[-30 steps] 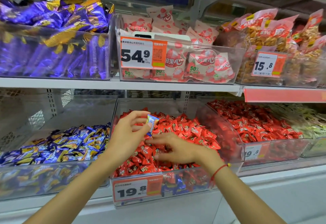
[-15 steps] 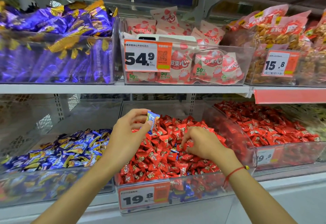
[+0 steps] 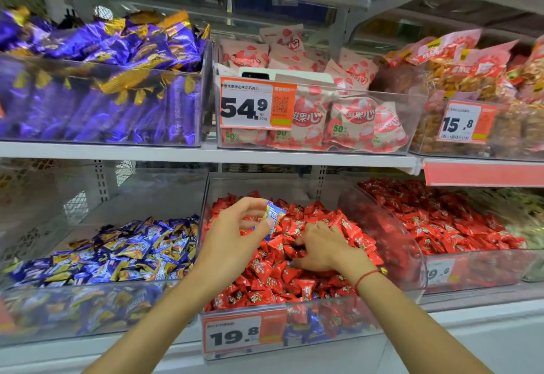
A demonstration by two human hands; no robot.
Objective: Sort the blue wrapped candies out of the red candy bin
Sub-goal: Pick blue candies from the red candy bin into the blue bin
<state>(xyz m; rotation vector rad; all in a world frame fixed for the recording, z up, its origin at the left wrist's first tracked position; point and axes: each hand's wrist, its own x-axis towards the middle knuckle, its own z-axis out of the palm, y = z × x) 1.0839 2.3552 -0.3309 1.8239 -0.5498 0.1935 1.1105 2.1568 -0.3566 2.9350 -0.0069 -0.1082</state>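
Left hand (image 3: pixel 232 232) pinches one blue wrapped candy (image 3: pixel 274 218) above the red candy bin (image 3: pixel 309 341). Right hand (image 3: pixel 321 251) lies spread, fingers in the red pile, holding nothing visible. More blue wrappers show low behind the bin front; sorting looks partway done.

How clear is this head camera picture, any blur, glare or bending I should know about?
Head view: wide-angle bending bows the white shelf edge and tilts the uprights; edges smear, especially the purple foil-wrapped bars at upper left; the clear plastic bin fronts haze what sits behind them; the centre is sharpest, where the left hand pinches a small blue wrapped candy and the 19.8 price tag reads cleanly.
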